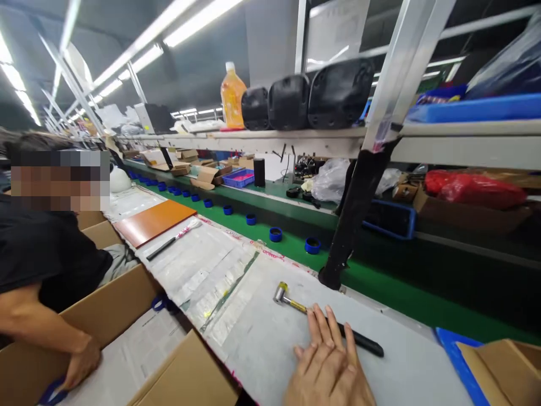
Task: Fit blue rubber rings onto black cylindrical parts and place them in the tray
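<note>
A small hammer (366,342) with a metal head, a yellow tip and a black grip lies slantwise on the grey-white worktop (253,327). My right hand (332,330) is at the bottom, right of centre, palm down with its fingers spread over the hammer's shaft; they are not wrapped round it. My left hand (315,375) lies across the back of the right one, its fingers laid out loosely. Neither hand appears to hold anything. The hands overlap, so part of the right hand is hidden.
Blue rings (312,245) line the green belt (291,259) beyond the worktop. A dark post (355,225) rises there. Left are an orange board (156,221), a second hammer (163,247), cardboard boxes (190,372) and a person (46,242) reaching into one. A blue tray (460,361) is right.
</note>
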